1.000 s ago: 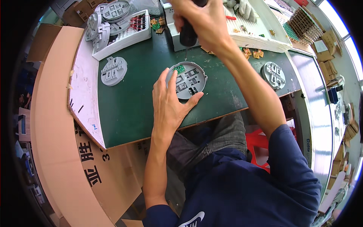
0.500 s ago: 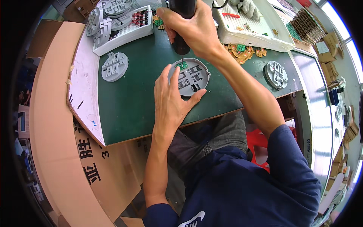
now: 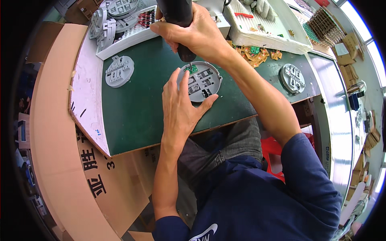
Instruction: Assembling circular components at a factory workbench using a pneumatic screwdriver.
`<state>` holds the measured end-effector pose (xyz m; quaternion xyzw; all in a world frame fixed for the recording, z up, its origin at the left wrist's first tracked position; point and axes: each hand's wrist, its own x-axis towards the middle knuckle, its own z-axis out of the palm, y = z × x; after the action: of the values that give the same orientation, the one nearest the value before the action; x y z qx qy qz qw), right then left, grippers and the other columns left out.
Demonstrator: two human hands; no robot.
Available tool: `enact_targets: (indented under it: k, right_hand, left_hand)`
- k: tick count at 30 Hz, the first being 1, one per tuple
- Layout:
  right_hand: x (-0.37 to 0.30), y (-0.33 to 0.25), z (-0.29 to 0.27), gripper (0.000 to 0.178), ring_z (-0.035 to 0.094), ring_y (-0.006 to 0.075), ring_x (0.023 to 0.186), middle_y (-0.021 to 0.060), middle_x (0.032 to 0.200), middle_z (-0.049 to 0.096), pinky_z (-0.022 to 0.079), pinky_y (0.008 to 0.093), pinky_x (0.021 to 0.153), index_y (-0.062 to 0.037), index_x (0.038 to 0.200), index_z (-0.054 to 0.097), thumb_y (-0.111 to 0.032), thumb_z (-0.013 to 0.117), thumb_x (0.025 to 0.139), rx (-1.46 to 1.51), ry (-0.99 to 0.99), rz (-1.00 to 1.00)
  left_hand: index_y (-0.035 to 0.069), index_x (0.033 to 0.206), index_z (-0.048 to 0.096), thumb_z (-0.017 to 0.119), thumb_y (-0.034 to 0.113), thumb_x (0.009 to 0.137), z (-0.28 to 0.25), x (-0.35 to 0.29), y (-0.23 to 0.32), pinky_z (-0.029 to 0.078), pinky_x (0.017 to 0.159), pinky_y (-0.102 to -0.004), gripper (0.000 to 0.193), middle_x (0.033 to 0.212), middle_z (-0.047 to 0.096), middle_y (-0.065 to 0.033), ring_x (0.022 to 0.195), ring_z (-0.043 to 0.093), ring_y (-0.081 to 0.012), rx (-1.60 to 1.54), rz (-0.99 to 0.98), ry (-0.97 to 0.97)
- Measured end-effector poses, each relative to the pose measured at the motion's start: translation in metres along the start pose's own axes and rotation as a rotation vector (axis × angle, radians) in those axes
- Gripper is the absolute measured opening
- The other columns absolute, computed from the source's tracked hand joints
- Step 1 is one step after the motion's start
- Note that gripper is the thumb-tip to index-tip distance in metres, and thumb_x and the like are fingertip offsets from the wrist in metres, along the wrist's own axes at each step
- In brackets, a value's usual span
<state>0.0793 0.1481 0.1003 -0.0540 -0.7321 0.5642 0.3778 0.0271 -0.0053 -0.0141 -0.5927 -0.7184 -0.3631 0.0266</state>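
Fingers of the person's right hand (image 3: 197, 32) wrap closed around a black cylindrical handheld driver (image 3: 177, 12) at the top centre of the head view. Its thin metal bit (image 3: 191, 66) reaches a small green circuit board (image 3: 193, 69) at the upper left of a round grey plastic housing (image 3: 217, 82), which lies on the dark green tabletop (image 3: 132, 120) at the frame's centre. One second ago the bit hung beyond the far rim; now it is down at the board, and the driver's top leans farther left than half a second ago. That suggests the tool is being applied there rather than brought over.

The left hand (image 3: 179, 100) has kept its place, half open, fingers spread at the housing's left side and thumb by its lower edge; it appears to steady the housing, though how firmly one cannot tell.

Round grey plastic discs lie at centre left (image 3: 120, 71) and centre right (image 3: 292, 79), and orange-gold flat pieces (image 3: 257, 60) sit below the white foam tray (image 3: 273, 42) at upper right.
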Motion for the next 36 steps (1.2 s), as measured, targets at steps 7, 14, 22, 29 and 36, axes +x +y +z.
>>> enact_targets:
  k: [7, 14, 22, 29, 36]
  right_hand:
    - [-0.001, -0.002, 0.001, 0.029, 0.058, 0.0089, 0.06, 0.002, 0.074, 0.061, 0.046, 0.0261, 0.054, -0.003, 0.099, 0.058, -0.024, 0.076, 0.093, -0.012, 0.016, 0.032]
    - [0.006, 0.001, -0.006, 0.029, 0.06, 0.0108, 0.059, 0.0028, 0.07, 0.062, 0.049, 0.0282, 0.055, -0.0027, 0.1, 0.06, -0.027, 0.076, 0.096, -0.005, 0.028, 0.035]
    - [0.02, -0.016, -0.012, 0.032, 0.056, 0.0064, 0.064, -0.0009, 0.076, 0.06, 0.045, 0.0238, 0.055, -0.0032, 0.107, 0.059, -0.029, 0.076, 0.098, -0.024, 0.177, -0.078]
    - [0.001, -0.034, -0.011, 0.038, 0.056, 0.0076, 0.07, -0.0001, 0.081, 0.06, 0.045, 0.0255, 0.06, -0.0021, 0.118, 0.058, -0.032, 0.072, 0.1, -0.124, 0.084, 0.038]
    - [-0.11, 0.027, -0.022, 0.084, 0.041, 0.045, 0.142, 0.024, 0.149, 0.049, 0.035, 0.0539, 0.117, -0.0081, 0.151, 0.045, -0.048, 0.08, 0.086, -1.01, -0.155, -0.031]
  left_hand:
    - [-0.004, 0.141, 0.052, 0.081, 0.053, 0.083, 0.001, -0.001, -0.001, 0.043, 0.109, -0.0487, 0.086, 0.148, 0.047, -0.0218, 0.128, 0.051, -0.0402, 0.009, 0.018, 0.014]
    - [-0.004, 0.141, 0.051, 0.081, 0.054, 0.083, -0.002, -0.002, -0.003, 0.043, 0.109, -0.0493, 0.088, 0.148, 0.047, -0.024, 0.129, 0.05, -0.0416, 0.006, 0.014, 0.007]
    - [-0.004, 0.14, 0.05, 0.078, 0.052, 0.087, -0.057, 0.055, -0.104, 0.033, 0.115, -0.0512, 0.082, 0.143, 0.05, -0.028, 0.134, 0.045, -0.0444, 0.127, -0.221, 0.32]
    - [-0.009, 0.156, 0.029, 0.079, 0.076, 0.07, -0.083, 0.081, -0.186, 0.034, 0.116, -0.055, 0.131, 0.151, 0.041, -0.0346, 0.137, 0.042, -0.0496, 0.392, -0.428, -0.098]
    - [-0.01, 0.157, 0.027, 0.075, 0.057, 0.084, -0.081, 0.07, -0.114, 0.043, 0.109, -0.0436, 0.11, 0.137, 0.055, -0.0301, 0.124, 0.057, -0.0386, -0.207, -0.302, 0.027]
